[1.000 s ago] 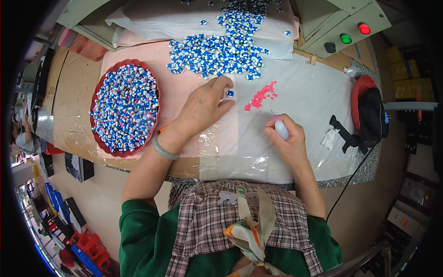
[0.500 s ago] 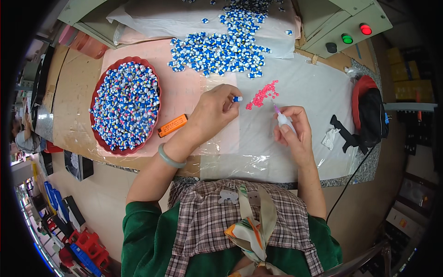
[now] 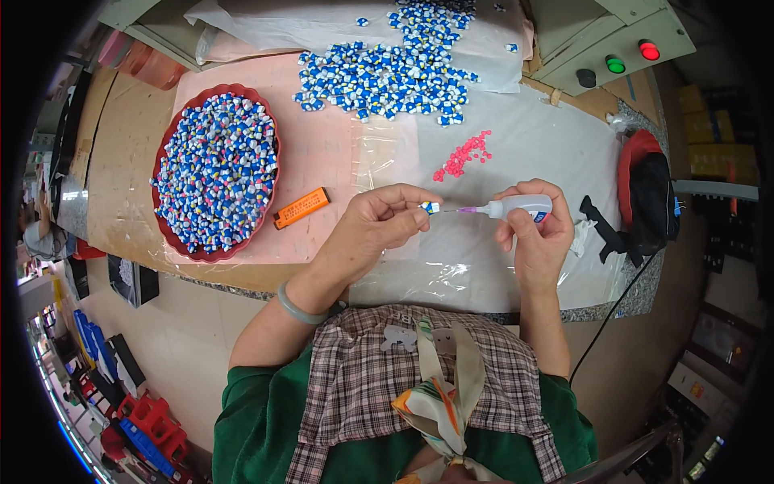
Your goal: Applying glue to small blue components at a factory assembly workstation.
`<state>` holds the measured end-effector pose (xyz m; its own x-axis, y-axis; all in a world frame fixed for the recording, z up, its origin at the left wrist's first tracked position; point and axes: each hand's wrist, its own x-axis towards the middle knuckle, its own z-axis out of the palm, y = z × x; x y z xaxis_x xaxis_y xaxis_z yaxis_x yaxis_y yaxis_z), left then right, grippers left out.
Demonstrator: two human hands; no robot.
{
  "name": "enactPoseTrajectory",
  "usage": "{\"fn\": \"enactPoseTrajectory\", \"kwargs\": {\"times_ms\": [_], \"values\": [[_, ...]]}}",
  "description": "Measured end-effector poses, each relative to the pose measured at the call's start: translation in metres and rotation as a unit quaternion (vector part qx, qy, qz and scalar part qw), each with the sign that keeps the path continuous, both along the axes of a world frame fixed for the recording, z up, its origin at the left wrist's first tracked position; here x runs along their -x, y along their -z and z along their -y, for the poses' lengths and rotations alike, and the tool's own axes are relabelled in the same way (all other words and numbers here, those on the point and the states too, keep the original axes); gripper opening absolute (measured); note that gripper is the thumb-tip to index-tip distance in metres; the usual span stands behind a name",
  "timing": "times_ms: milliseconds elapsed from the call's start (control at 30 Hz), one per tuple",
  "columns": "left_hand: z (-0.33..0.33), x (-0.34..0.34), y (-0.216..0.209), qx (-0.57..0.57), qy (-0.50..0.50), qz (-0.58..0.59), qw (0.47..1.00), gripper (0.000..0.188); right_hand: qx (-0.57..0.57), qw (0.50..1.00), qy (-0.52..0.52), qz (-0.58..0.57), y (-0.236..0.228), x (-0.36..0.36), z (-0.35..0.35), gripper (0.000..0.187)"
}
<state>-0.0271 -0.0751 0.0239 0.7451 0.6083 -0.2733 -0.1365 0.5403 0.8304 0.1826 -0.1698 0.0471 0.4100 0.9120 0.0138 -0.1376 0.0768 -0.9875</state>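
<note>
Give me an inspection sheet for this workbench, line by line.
Surface: table under clear plastic sheet.
Job's things: small blue-white piece pinched in left hand; glue bottle in right hand, nozzle aimed at the piece.
Clutter: red tray of pieces, loose pile, pink beads, orange lighter.
Grippers: both hands closed on their items.
Cables: black cord hanging off the table edge.
Surroundings: control box, crates on floor.

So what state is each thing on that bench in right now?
Left hand: pinching a small blue-and-white piece.
Right hand: gripping a glue bottle, nozzle pointed at the piece.
Red tray: heaped full.
Orange lighter: lying flat.
Pink bits: loosely scattered.
Blue-and-white pile: spread out.
</note>
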Motion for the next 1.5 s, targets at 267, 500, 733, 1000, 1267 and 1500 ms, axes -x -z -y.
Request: {"fn": "enactPoseTrajectory", "kwargs": {"times_ms": [267,500,733,1000,1267,1500], "values": [[0.007,-0.001,0.002,-0.131,-0.017,-0.058,0.989,0.021,-0.038,0.983,-0.005,0.181,-0.011,0.012,0.005,0.041],[0.009,0.002,0.003,-0.141,-0.017,-0.056,0.988,0.023,-0.058,0.958,-0.012,0.282,-0.014,0.013,0.007,0.042],[0.011,0.002,0.002,-0.187,-0.009,-0.095,0.978,0.025,-0.088,0.924,-0.015,0.373,-0.012,0.011,0.009,0.041],[0.012,0.001,0.0,-0.221,-0.009,-0.116,0.968,0.024,-0.078,0.913,-0.013,0.401,-0.013,0.013,0.01,0.04],[0.014,-0.002,0.003,-0.202,-0.041,-0.106,0.973,0.022,-0.075,0.897,-0.024,0.435,-0.02,0.017,0.008,0.049],[0.013,-0.001,0.005,-0.211,-0.033,-0.109,0.971,0.023,-0.094,0.887,-0.012,0.451,-0.015,0.016,0.006,0.048]]}}
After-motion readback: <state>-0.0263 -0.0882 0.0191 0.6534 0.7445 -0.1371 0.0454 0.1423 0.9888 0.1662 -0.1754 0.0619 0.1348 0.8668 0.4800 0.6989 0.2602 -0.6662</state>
